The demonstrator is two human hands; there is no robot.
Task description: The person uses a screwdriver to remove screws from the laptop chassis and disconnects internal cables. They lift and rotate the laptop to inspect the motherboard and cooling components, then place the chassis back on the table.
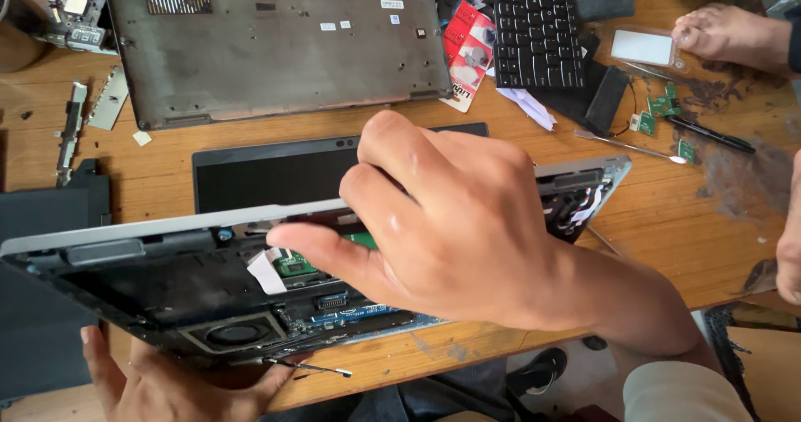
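An opened laptop base (150, 284) is tilted up off the wooden table, its fan (236, 333), circuit board (350, 309) and a white ribbon cable (265, 267) exposed. My left hand (158, 384) supports the base from underneath at its near left corner. My right hand (450, 222) reaches over the middle of the base, thumb and fingers bent down into the inside near the ribbon cable and a small green board (294, 263). Whether the fingers pinch anything is hidden. The laptop's dark screen (267, 171) lies flat behind.
A grey laptop bottom cover (275, 42) lies at the back, a black keyboard (536, 25) to its right with a red packet (469, 50). Another person's hand (734, 36) rests far right beside a small white pad. Screwdriver (630, 145), pen, small green boards and metal brackets (71, 130) lie scattered.
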